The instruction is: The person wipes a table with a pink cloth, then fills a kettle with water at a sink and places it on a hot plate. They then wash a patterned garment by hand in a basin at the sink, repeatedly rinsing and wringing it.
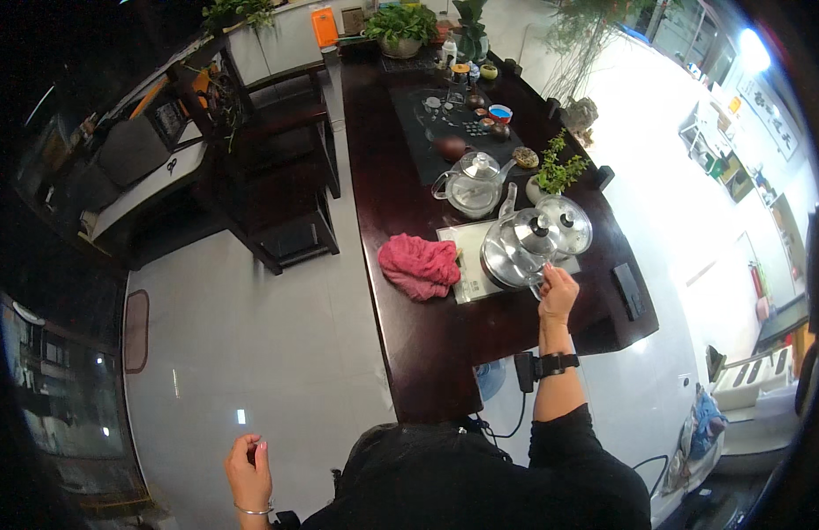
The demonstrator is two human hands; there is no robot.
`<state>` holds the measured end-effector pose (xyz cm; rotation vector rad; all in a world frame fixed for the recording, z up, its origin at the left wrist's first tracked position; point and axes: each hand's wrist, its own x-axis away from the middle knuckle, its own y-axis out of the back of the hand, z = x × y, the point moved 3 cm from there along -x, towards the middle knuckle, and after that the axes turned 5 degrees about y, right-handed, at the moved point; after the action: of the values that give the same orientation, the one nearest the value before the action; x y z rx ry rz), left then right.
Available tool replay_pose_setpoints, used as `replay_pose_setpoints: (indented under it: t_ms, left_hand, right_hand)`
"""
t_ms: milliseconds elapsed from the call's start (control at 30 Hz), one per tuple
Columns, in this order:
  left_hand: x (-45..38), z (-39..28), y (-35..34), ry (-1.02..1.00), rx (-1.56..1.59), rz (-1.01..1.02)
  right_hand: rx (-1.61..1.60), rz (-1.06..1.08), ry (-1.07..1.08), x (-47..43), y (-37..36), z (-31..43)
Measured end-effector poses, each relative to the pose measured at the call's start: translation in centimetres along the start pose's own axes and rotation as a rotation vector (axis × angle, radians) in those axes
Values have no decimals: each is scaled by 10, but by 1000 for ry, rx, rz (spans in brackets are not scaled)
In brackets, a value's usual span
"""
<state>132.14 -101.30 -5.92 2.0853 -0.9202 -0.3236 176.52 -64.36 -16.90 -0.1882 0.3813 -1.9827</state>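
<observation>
My right hand (558, 293) grips the handle of a glass kettle (501, 255) with a domed glass lid and black knob. The kettle's spout points away from me, above or on a pale printed sheet (472, 291); contact with the surface is hard to tell. Just right of it is a second round glass lid or vessel (577, 232) with a black knob. Behind stands a glass teapot (474, 185). A crumpled pink cloth (419, 266) lies on the sheet's left edge. Off the table, over the floor, my left hand (249, 469) hangs loosely curled, with nothing seen in it.
The dark wooden table (426, 358) runs away from me. A black tea tray (416, 142) bears a brown clay teapot (451, 147) and small cups. A potted plant (558, 169) is near the kettle. Wooden chairs (277, 199) line the left; a black cable (515, 424) hangs near my right forearm.
</observation>
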Motion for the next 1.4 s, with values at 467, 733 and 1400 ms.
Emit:
replay_pose_setpoints:
  t_ms: [467,733,1400]
  left_hand:
    - [-59,-51,-28,-52,-167,99]
    - [-78,-74,-42,-162,-249,142]
    - [-93,-80,-73,-211,-277,241]
  right_hand:
    - [44,2,-10,-33,-11,-51]
    - [67,-6,-48,-38,-1,-63]
    - [167,126,-79,-51,-1,-62]
